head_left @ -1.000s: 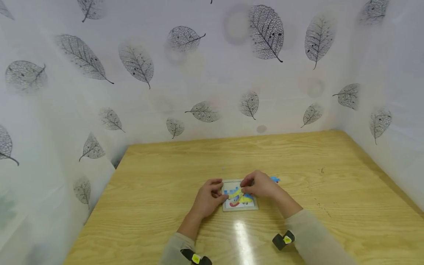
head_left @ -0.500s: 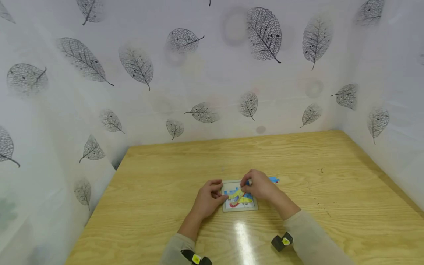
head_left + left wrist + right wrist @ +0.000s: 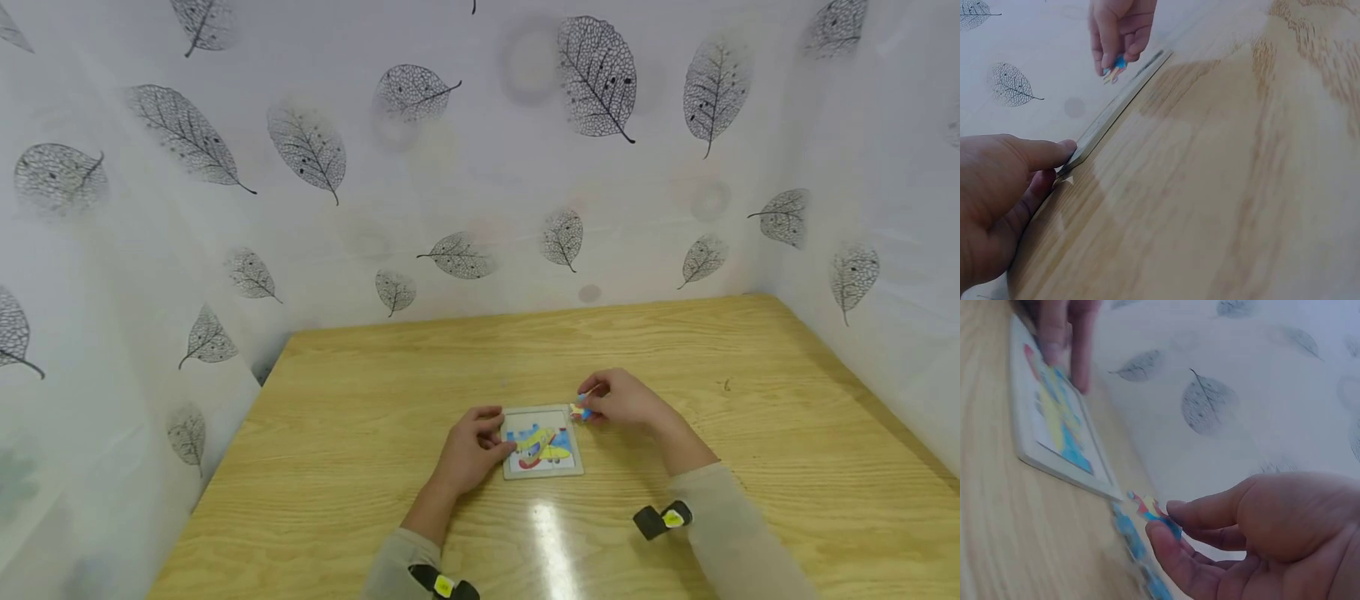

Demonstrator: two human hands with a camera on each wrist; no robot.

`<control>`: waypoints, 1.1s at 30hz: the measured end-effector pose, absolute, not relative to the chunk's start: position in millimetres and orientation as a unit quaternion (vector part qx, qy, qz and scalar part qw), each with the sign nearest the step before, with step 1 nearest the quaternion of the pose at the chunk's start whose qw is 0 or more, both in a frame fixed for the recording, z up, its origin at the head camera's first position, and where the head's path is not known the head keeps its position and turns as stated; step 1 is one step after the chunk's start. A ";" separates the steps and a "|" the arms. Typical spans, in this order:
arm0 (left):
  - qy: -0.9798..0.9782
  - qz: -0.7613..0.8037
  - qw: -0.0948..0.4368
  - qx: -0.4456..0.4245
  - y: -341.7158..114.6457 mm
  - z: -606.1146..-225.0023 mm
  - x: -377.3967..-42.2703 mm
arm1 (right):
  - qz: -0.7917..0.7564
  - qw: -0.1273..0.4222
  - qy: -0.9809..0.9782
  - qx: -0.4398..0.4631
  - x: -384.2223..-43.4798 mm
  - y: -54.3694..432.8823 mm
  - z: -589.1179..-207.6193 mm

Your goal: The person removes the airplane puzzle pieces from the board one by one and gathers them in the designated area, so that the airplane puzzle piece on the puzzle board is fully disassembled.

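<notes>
A small jigsaw board [image 3: 543, 475] with a pale frame lies on the table, partly filled with a yellow, blue and red airplane picture. My left hand [image 3: 467, 454] grips its left side, the thumb over the frame and the other fingers along the edge. Just off the board's upper right corner, my right hand [image 3: 626, 404] pinches a puzzle piece [image 3: 1150, 507] between thumb and fingertips. That piece is blue, yellow and red. Below it in the right wrist view, loose blue puzzle pieces [image 3: 1132, 540] lie beside the frame; the right hand covers them in the head view.
The wooden table [image 3: 390, 375] extends around the board on every side. White cloth with dark leaf prints [image 3: 465, 167] hangs behind the table and along its sides. Each forearm wears a black strap device [image 3: 663, 518] near the sleeve cuff.
My right hand has moved from over the board's upper right part to the right, off the frame, with the puzzle piece in its fingers. The left hand has stayed in place.
</notes>
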State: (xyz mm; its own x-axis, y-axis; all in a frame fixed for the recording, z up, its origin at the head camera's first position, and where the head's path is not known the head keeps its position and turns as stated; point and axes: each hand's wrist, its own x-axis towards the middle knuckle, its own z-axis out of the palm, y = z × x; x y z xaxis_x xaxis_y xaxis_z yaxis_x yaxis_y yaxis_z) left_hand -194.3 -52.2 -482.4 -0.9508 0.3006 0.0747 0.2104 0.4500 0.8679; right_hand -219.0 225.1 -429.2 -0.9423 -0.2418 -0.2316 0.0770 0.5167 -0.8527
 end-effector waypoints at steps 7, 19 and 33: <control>0.849 0.504 0.042 0.152 -52.1 -480.4 -195.7 | -0.487 0.150 0.861 0.001 -222.6 263.8 -423.3; 0.847 0.507 0.045 0.152 -50.4 -481.7 -197.0 | -0.467 0.182 0.865 0.043 -215.7 311.8 -414.0; 0.848 0.505 0.053 0.149 -53.3 -480.6 -190.9 | -0.429 0.172 0.884 0.066 -210.7 303.2 -415.9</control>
State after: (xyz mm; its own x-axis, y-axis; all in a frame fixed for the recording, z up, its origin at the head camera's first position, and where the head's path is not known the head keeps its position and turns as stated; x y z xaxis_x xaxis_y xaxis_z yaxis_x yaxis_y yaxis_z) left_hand -190.9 -53.3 -480.6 -0.9497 0.3071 0.0612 0.1999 0.4443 0.8733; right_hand -210.7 303.2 -415.9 -0.9320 -0.0320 -0.3611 0.2639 0.6231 -0.7362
